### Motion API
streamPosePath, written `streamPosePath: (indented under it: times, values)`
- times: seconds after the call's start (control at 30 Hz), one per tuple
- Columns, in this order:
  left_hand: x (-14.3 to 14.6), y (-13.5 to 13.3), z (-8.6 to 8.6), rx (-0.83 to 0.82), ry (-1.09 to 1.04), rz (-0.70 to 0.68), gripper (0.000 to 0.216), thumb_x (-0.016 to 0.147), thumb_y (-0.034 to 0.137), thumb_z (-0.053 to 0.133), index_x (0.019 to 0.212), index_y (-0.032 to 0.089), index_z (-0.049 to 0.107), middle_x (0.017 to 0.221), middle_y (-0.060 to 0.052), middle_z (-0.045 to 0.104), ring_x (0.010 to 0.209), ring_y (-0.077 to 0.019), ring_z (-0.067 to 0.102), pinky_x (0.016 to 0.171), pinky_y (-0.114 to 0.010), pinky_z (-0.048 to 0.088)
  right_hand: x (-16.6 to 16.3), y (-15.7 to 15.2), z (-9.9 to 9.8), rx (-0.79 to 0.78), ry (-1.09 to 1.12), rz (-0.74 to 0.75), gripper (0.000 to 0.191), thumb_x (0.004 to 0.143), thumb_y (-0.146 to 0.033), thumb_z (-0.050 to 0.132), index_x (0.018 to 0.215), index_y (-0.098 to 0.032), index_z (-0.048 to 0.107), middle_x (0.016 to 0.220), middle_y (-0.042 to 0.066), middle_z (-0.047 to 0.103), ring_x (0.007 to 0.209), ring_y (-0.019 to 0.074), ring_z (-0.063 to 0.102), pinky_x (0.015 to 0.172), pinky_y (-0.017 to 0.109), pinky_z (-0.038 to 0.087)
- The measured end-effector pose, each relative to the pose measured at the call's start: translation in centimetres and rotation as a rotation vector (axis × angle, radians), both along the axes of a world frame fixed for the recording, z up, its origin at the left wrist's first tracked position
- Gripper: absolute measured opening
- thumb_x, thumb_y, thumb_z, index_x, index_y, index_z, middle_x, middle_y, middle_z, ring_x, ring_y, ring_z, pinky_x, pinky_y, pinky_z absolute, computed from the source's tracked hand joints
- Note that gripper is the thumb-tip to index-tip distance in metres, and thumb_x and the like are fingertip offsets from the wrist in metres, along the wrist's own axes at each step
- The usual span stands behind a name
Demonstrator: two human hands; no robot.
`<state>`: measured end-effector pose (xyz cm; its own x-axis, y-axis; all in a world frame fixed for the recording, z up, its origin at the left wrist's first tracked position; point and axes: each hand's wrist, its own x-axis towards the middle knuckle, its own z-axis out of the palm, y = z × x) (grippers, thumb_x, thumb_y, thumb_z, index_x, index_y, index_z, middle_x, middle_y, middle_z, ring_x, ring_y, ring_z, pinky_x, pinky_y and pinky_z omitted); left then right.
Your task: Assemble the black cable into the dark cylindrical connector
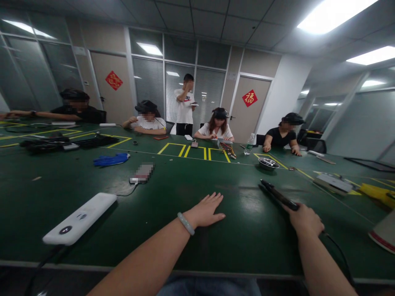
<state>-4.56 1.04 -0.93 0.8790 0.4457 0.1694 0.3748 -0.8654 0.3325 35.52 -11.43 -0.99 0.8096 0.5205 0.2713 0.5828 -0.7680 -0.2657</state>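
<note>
My left hand (206, 210) lies flat and open on the dark green table (191, 181), palm down, fingers stretched forward. A pale bead bracelet (185, 223) circles that wrist. My right hand (305, 218) is closed round the near end of a long black tool (277, 194). The tool points away to the left, just above the table. A black cable runs back from it along my right forearm.
A white power strip (80, 218) lies at the near left and a blurred-out device (142, 173) behind it. Blue gloves (111, 159), a metal bowl (268, 163), a water bottle (249, 144) and a yellow object (378, 193) are farther off. Several people sit along the far side.
</note>
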Motion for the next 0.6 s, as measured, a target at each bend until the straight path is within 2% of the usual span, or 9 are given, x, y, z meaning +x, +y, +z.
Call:
streamPosePath:
  times: [0.13,0.23,0.33,0.43,0.6]
  values:
    - [0.1,-0.5,1.5,0.073,-0.131,0.086,0.079,0.092,0.064,0.026,0.15,0.02,-0.003,0.156,-0.006,-0.001,0.143,-0.0232,-0.003,0.116,-0.043,0.01,-6.2,2.4,1.0,0.055,-0.184,0.29,0.049,0.083,-0.055,0.047,0.118,-0.023,0.059,0.109,0.015,0.06,0.098,0.0343,0.056,0.077,0.045,0.043]
    - [0.2,-0.9,2.4,0.149,-0.23,0.151,0.073,0.094,0.06,0.023,0.149,0.02,-0.004,0.156,-0.005,-0.003,0.143,-0.0215,-0.005,0.116,-0.043,0.007,-12.2,4.2,1.3,0.133,-0.247,0.578,0.043,0.084,-0.048,0.053,0.12,-0.025,0.056,0.113,0.011,0.059,0.101,0.0299,0.054,0.083,0.041,0.04]
    - [0.1,-1.2,3.1,0.229,-0.287,0.183,0.069,0.095,0.057,0.023,0.15,0.019,0.002,0.156,-0.005,0.003,0.143,-0.0208,-0.002,0.117,-0.042,0.006,-17.9,5.6,1.0,0.158,-0.212,0.825,0.037,0.084,-0.038,0.056,0.119,-0.026,0.055,0.115,0.008,0.058,0.105,0.0286,0.052,0.088,0.041,0.038]
    - [-0.1,-1.3,3.4,0.291,-0.301,0.207,0.063,0.097,0.052,0.023,0.149,0.019,0.011,0.156,-0.004,0.011,0.143,-0.0197,0.003,0.117,-0.04,0.006,-22.6,6.9,0.4,0.147,-0.138,1.013,0.033,0.085,-0.024,0.051,0.118,-0.025,0.054,0.117,0.008,0.058,0.106,0.0264,0.051,0.09,0.039,0.037]
    - [-0.3,-1.0,2.9,0.279,-0.276,0.213,0.053,0.099,0.045,0.021,0.146,0.02,0.026,0.151,-0.005,0.03,0.14,-0.0184,0.022,0.116,-0.04,0.014,-26.9,9.1,-1.0,0.079,-0.136,1.105,0.044,0.085,-0.018,0.044,0.129,-0.016,0.049,0.132,0.014,0.05,0.118,0.0282,0.045,0.101,0.041,0.032]
